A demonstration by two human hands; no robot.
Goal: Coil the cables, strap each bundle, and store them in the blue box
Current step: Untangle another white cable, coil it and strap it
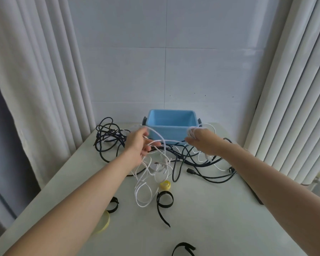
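I see left hand fingers curled, pinching white cable; right hand, 3 o'clock, fingers gripping its loops; blue box 12 o'clock.

Left hand, right hand: fingers curled

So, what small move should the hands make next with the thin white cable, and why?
Probably the left hand should carry its stretch of the thin white cable over to the right hand, which grips a few loops, adding one more loop. Much of the cable hangs loose and tangled over the black cables.
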